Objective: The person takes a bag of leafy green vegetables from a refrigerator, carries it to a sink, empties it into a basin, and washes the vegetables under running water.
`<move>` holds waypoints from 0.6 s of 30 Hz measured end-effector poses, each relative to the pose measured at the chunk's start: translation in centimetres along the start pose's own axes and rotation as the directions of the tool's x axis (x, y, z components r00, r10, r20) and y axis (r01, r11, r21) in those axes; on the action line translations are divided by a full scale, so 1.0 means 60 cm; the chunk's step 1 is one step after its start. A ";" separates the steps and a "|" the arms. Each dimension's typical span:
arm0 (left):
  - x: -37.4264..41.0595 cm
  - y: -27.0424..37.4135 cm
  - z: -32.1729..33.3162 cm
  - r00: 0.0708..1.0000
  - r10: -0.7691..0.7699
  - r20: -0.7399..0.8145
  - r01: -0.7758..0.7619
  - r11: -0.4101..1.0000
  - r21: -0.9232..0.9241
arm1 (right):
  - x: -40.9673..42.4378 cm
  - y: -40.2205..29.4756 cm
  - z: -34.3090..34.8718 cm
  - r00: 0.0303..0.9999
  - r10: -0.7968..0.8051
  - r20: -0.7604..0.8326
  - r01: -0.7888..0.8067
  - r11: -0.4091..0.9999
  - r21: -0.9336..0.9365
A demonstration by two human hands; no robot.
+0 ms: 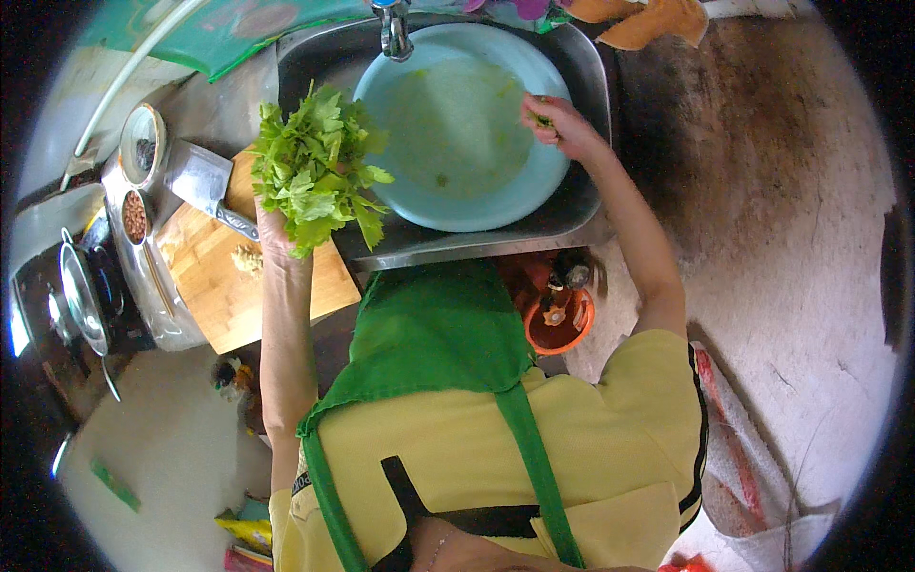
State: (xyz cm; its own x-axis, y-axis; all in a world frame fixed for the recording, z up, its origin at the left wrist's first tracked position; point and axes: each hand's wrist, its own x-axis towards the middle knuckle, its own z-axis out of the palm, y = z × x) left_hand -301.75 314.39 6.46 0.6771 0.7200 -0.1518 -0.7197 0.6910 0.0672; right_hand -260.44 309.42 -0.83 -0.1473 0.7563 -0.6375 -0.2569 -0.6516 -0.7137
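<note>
My left hand is closed around a bunch of leafy green celery, held between the wooden cutting board and the basin. At the right rim of a light blue plastic basin, my right hand has its fingers curled around small green bits. The basin sits in a steel sink and holds cloudy water with green scraps floating in it. A chrome faucet stands over the basin's far side.
A cleaver lies partly on the wooden cutting board, near chopped pale pieces. Left of it are a bowl of reddish-brown nuts or beans, chopsticks and a glass jar or bowl. An orange bucket stands below the sink.
</note>
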 end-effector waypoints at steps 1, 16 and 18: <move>-0.002 -0.001 0.000 0.999 0.013 0.051 -0.016 0.999 0.042 | -0.003 -0.007 0.004 0.998 -0.057 0.030 0.057 0.998 0.029; -0.024 -0.009 0.023 0.935 0.244 -0.258 -0.259 0.965 -0.028 | -0.001 -0.017 0.089 0.978 -0.157 0.138 0.127 0.971 0.204; -0.021 -0.015 0.035 0.961 0.202 -0.190 -0.225 0.968 -0.113 | 0.013 0.000 0.089 0.957 -0.192 0.216 0.150 0.969 0.199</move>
State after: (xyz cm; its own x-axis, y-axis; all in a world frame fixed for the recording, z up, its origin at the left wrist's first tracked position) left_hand -301.63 312.97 8.64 0.4764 0.8190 -0.3200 -0.8664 0.4991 -0.0124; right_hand -265.67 310.36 0.21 -0.2975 0.8620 -0.4104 -0.4607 -0.5062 -0.7291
